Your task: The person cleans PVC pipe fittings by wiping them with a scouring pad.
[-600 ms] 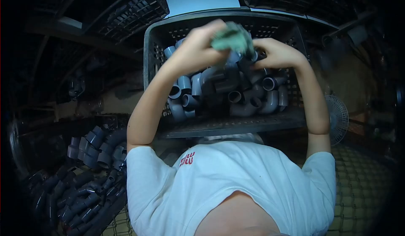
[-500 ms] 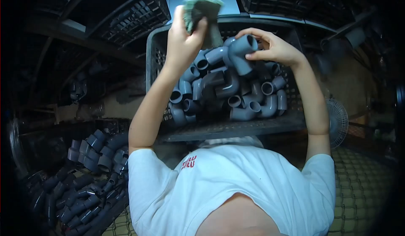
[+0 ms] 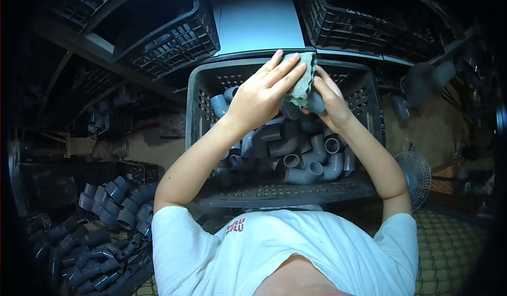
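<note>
My left hand (image 3: pixel 264 92) presses a folded green cloth (image 3: pixel 303 82) with its fingers laid along it. The cloth lies against a grey plastic pipe elbow (image 3: pixel 316 103), which my right hand (image 3: pixel 332 101) grips from the right side. Most of the held elbow is hidden behind the cloth and fingers. Both hands are over a black plastic crate (image 3: pixel 285 196) with perforated walls. Below them, several loose grey pipe elbows (image 3: pixel 303 173) fill the crate, their open ends facing different ways.
Beyond the crate is a pale flat panel (image 3: pixel 259 24), between a dark crate (image 3: pixel 174 45) on the left and another lattice crate (image 3: pixel 359 29) on the right. A heap of grey fittings (image 3: pixel 108 243) lies at lower left. A white fan (image 3: pixel 414 179) stands right of my arm.
My left hand has brought the cloth down and right onto the elbow. My right hand has turned the elbow, hiding its open end. The view has tilted up slightly.
</note>
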Available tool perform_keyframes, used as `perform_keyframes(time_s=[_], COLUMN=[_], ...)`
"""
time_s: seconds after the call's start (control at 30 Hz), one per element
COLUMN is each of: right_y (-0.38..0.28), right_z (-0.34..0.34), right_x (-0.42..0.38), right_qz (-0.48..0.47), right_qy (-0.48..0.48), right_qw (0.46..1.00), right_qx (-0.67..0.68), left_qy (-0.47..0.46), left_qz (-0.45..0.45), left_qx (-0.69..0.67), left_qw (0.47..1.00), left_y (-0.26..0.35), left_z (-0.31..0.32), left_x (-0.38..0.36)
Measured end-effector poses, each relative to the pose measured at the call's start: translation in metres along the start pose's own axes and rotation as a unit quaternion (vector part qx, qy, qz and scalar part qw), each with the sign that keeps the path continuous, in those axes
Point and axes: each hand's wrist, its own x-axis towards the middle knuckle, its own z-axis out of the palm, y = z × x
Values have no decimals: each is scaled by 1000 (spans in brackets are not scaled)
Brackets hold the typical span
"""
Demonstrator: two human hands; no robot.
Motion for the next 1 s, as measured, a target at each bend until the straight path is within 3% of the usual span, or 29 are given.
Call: perform_keyframes(time_s=[0.07,0.23,0.37,0.43,0.5,0.57,0.6,0.63,0.7,0.77,0.83,0.93,1.0], right_y=[-4,6,-5,-8,-9,0,-12,-12,-14,-11,-12,-11,-8], right_z=[10,-7,-4,-6,-8,-17,-7,-5,-4,-7,-2,12,17], right_x=[3,14,14,18,16,16,6,4,4,12,16,10,10], right_qz=[-83,-157,-147,-139,-180,-175,-39,-37,-57,-131,-118,-57,-59], right_qy=[86,34,34,101,90,39,57,58,88,132,178,104,91], right_qw=[993,981,977,973,964,964,975,975,979,974,969,983,986], right_qx=[-20,-106,-147,-155,-172,-197,-212,-210,-177,-127,-123,-139,-125], left_qy=[-4,-36,-25,-27,-66,-38,-44,-51,-33,-63,-92,-49,-36], left_qz=[19,25,-49,-24,14,5,-17,-39,5,14,4,-111,-98], left_qx=[-19,-28,-80,-84,-43,-7,-9,-11,7,-13,13,-20,-37], left_qw=[1000,999,995,996,997,999,999,998,999,998,996,992,994], left_y=[8,10,9,8,12,3,1,-1,-2,9,14,2,-4], left_z=[-2,0,3,3,1,1,-2,-4,-4,-5,-5,-5,-7], left_x=[-4,-7,-8,-11,-10,-3,0,2,-1,-9,-10,-4,-6])
